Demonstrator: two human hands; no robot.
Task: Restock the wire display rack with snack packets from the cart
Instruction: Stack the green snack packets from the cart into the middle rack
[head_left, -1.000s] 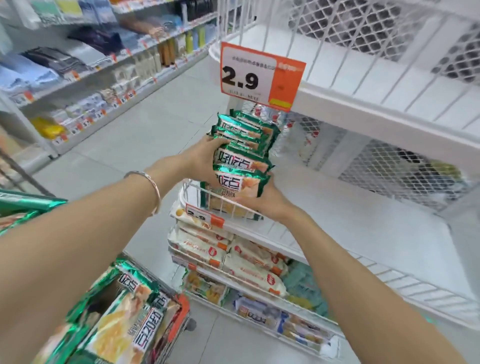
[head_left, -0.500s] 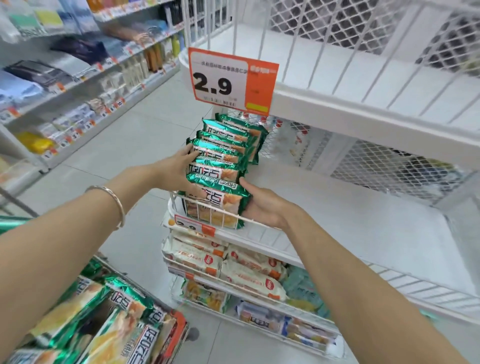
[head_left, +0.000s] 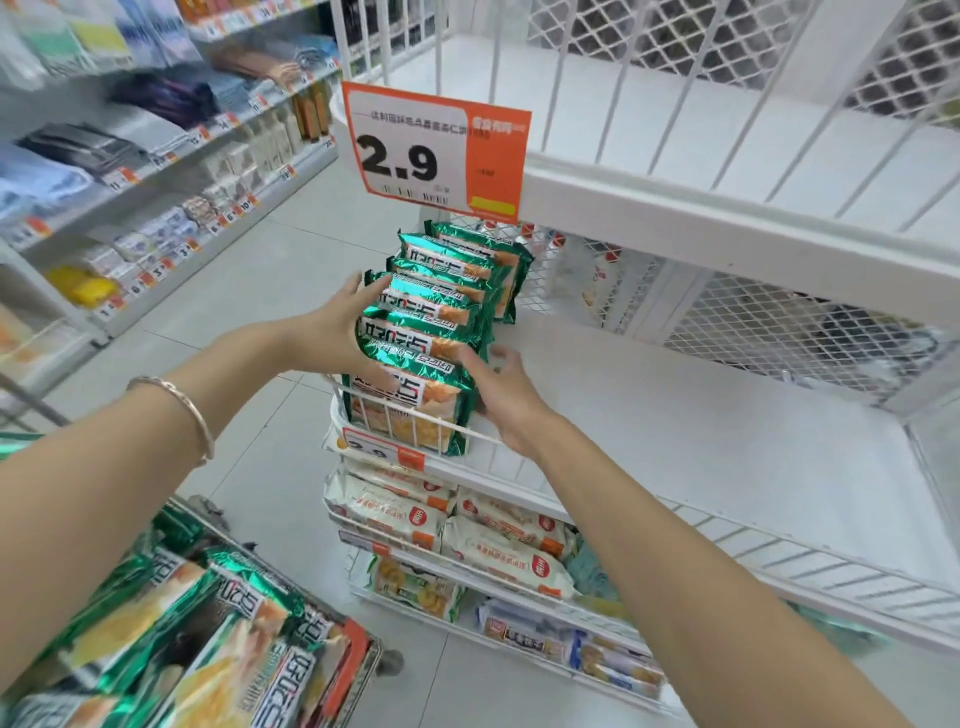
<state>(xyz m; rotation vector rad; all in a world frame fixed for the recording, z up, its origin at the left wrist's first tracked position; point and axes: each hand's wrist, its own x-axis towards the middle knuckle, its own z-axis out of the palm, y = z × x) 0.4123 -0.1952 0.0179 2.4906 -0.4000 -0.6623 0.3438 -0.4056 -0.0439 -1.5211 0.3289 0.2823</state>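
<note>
A row of green snack packets (head_left: 431, 322) stands upright at the left end of the white wire display rack's middle shelf (head_left: 675, 415), behind its low wire front. My left hand (head_left: 337, 327) presses flat against the left side of the row, fingers straight. My right hand (head_left: 498, 389) is at the row's right side with fingers spread and relaxed, touching the front packets. More green packets (head_left: 182, 639) lie piled in the cart (head_left: 363, 660) at the lower left.
An orange 2.9 price sign (head_left: 441, 150) hangs from the upper shelf above the row. White snack packets (head_left: 457, 530) fill the lower rack tiers. A store shelf with goods (head_left: 145, 171) runs along the left of the tiled aisle. The middle shelf's right part is bare white.
Both hands lowered the bundle of packets onto the middle shelf. My right hand has loosened from under the bundle and now lies beside it with fingers spread.
</note>
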